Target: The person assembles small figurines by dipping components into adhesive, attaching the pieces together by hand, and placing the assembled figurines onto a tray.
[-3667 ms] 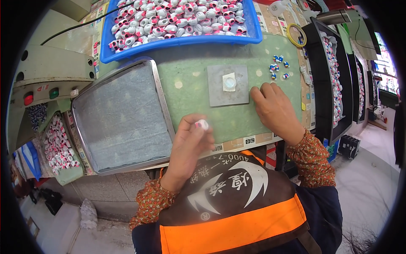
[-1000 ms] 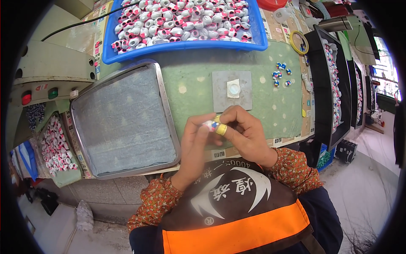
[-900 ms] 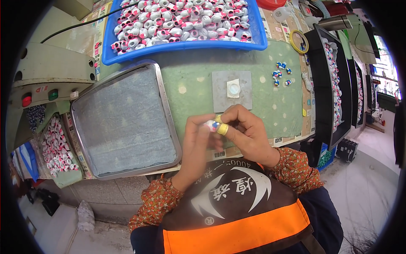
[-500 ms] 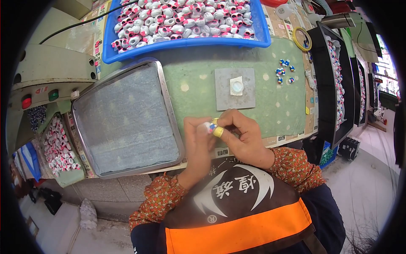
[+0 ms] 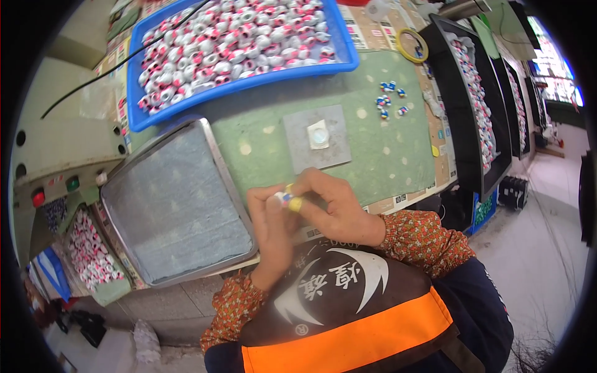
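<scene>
Just in front of my chest, my two hands meet over a small white plastic piece [image 5: 279, 196]. My left hand [image 5: 270, 225] is closed around it, blurred by motion. My right hand [image 5: 336, 208] pinches at the piece, with yellow covers [image 5: 297, 204] on thumb and index fingertip. A bit of blue and red shows between the fingertips, too small to make out fully. Beyond the hands lies a grey square plate [image 5: 339, 142] bearing a small pale pad with a round disc [image 5: 319, 136]. Several tiny blue, white and red parts [image 5: 384, 101] lie farther right on the green mat.
A blue tub [image 5: 242, 81] heaped with white and pink pieces stands at the far left. Nearer is a metal-rimmed tray [image 5: 214, 146] lined with grey-blue cloth. Black bins [image 5: 463, 105] line the right side. A yellow tape ring [image 5: 412, 45] lies by them. A machine [image 5: 68, 149] stands left.
The whole view has turned and shifted, so the bench things sit differently in the picture. Both hands remain together at the small white piece.
</scene>
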A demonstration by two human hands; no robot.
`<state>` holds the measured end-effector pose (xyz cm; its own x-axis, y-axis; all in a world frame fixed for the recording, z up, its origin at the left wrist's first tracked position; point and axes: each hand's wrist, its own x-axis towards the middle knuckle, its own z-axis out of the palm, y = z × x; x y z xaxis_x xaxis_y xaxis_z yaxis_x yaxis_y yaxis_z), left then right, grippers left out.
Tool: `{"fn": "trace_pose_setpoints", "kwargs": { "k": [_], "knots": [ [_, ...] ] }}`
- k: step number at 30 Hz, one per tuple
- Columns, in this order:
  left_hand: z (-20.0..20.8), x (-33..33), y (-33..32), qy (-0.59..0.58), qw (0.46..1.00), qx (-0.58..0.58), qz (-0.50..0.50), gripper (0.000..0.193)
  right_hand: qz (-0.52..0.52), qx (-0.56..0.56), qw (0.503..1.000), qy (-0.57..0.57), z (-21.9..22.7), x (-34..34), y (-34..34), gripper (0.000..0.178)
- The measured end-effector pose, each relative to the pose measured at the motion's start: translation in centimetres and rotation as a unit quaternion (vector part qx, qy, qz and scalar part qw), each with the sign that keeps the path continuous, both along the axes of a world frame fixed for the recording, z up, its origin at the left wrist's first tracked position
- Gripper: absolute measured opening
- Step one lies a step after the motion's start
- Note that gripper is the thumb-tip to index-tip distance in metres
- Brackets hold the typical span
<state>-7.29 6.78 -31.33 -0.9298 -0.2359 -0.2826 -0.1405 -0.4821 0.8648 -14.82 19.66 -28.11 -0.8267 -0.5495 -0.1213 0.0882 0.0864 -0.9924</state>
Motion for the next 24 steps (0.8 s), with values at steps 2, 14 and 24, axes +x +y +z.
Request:
{"fn": "trace_pose_setpoints", "kwargs": {
  "k": [2, 14, 24],
  "knots": [
    [1.0, 0.1, -0.8, -0.017, 1.000, 0.000, 0.005, 0.029, 0.040, 0.054, 0.997, 0.035, 1.8, -1.9, 1.1, 0.014],
    [3.5, 1.7, -12.6, -0.059, 0.796, -0.598, 0.075, 0.027, -0.215, 0.320, 0.894, 0.228, 0.1, -9.6, 11.8, 0.014],
    [4.8, -3.0, -11.3, 0.028, 0.693, -0.721, 0.007, 0.018, -0.172, 0.398, 0.863, 0.259, 0.3, -10.2, 10.3, 0.018]
  ]
}}
